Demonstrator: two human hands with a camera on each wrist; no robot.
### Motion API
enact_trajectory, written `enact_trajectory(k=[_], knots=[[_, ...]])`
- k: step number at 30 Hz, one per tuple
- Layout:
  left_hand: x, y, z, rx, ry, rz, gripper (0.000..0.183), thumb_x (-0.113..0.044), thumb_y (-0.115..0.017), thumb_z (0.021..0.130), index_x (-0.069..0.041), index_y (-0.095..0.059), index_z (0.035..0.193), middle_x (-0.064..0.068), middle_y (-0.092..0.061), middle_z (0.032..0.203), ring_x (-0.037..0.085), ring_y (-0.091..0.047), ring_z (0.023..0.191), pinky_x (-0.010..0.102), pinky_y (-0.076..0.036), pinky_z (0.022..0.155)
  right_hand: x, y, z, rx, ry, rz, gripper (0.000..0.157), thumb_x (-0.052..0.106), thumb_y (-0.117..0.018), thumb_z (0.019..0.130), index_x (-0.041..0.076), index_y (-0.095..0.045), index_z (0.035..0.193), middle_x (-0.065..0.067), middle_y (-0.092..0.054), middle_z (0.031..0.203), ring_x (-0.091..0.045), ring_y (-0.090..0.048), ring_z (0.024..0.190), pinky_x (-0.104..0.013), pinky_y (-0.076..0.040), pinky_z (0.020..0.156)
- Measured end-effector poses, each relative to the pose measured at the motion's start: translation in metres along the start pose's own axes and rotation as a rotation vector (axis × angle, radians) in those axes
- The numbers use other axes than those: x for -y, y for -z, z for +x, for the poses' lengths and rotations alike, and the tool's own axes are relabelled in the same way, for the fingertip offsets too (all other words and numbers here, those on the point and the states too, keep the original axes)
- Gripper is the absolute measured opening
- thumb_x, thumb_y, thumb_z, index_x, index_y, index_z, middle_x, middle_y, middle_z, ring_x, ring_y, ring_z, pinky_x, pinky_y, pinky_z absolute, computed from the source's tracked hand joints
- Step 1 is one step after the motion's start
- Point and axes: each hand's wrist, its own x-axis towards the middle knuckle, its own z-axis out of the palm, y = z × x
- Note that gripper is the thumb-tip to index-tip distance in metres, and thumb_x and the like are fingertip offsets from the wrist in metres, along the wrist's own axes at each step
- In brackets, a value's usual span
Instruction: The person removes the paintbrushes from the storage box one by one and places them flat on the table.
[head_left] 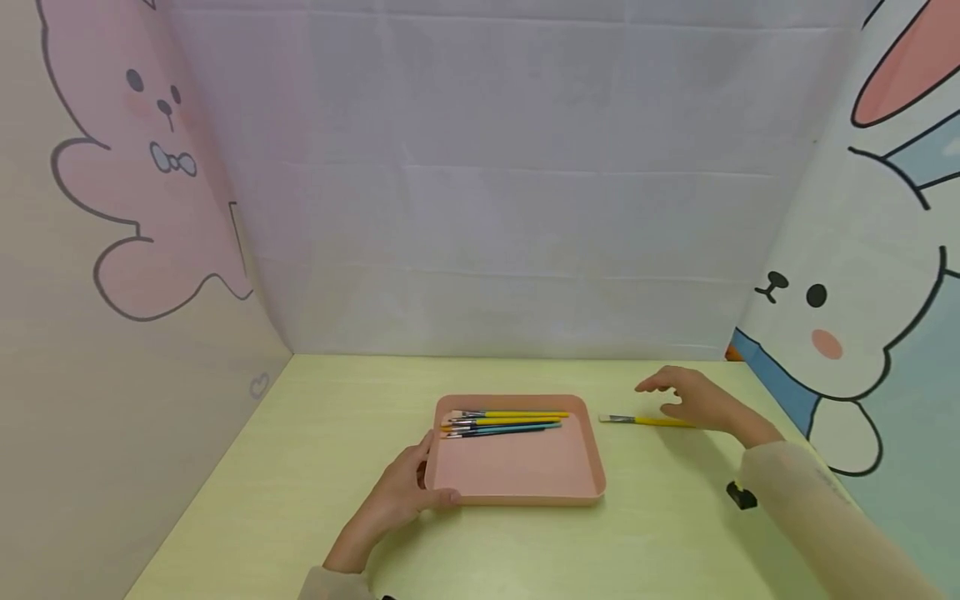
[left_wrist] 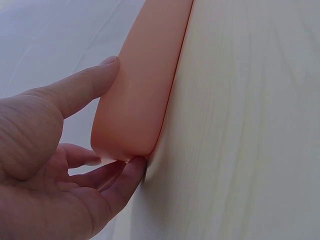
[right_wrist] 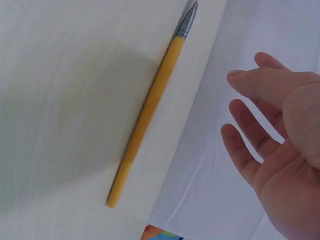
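A pink tray [head_left: 517, 475] stands on the table, with several paintbrushes [head_left: 517, 422] lying side by side in its far part. My left hand [head_left: 405, 483] holds the tray by its near left corner. In the left wrist view the thumb [left_wrist: 95, 82] presses one wall while the other fingers bend against the corner. To the right of the tray lies a single yellow-handled paintbrush [head_left: 652, 421]. Over that brush hovers my right hand [head_left: 697, 400], its fingers loosely bent and holding nothing. The right wrist view shows the lone brush [right_wrist: 145, 122] apart from the hand.
A small black object [head_left: 741, 496] lies on the table [head_left: 300, 483] near the right sleeve. A white sheet [head_left: 495, 183] hangs behind the table. Printed cartoon panels flank it, a pink figure [head_left: 150, 183] at left and a white rabbit [head_left: 862, 292] at right.
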Motion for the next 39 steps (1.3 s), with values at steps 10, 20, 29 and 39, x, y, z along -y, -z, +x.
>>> enact_trajectory(k=[10, 20, 29, 39], knots=[[-0.001, 0.000, 0.000, -0.001, 0.008, -0.005, 0.117, -0.027, -0.096, 0.080, -0.005, -0.024, 0.169, 0.020, -0.051, 0.150, 0.030, -0.059, 0.125, 0.051, -0.048, 0.105, 0.046, 0.004, 0.032, 0.011, 0.034, 0.031, 0.044, 0.000, -0.077, 0.095, 0.010, -0.069, 0.137, -0.005, -0.068, 0.123, -0.031, -0.063, 0.114, -0.055, -0.055, 0.095], [-0.001, 0.000, 0.001, 0.001, -0.005, -0.003, 0.117, -0.026, -0.096, 0.080, -0.005, -0.024, 0.169, 0.020, -0.050, 0.151, 0.029, -0.060, 0.124, 0.051, -0.048, 0.104, 0.083, -0.002, 0.073, 0.049, 0.106, 0.076, 0.050, -0.001, -0.076, 0.095, 0.008, -0.066, 0.143, -0.012, -0.065, 0.131, -0.036, -0.063, 0.118, -0.057, -0.056, 0.095], [0.002, 0.000, 0.002, 0.003, -0.008, -0.002, 0.116, -0.025, -0.096, 0.080, -0.005, -0.024, 0.169, 0.019, -0.051, 0.149, 0.028, -0.060, 0.122, 0.050, -0.048, 0.103, 0.113, -0.027, 0.106, 0.110, 0.146, 0.108, 0.051, -0.001, -0.074, 0.096, 0.006, -0.063, 0.145, -0.016, -0.065, 0.136, -0.035, -0.063, 0.120, -0.054, -0.056, 0.097], [0.002, -0.001, 0.002, 0.007, -0.003, -0.020, 0.117, -0.027, -0.096, 0.080, -0.006, -0.024, 0.169, 0.018, -0.051, 0.151, 0.029, -0.060, 0.123, 0.050, -0.048, 0.103, 0.128, -0.064, 0.127, 0.181, 0.178, 0.131, 0.043, -0.003, -0.067, 0.099, 0.002, -0.066, 0.142, -0.017, -0.066, 0.134, -0.038, -0.065, 0.117, -0.050, -0.056, 0.098]])
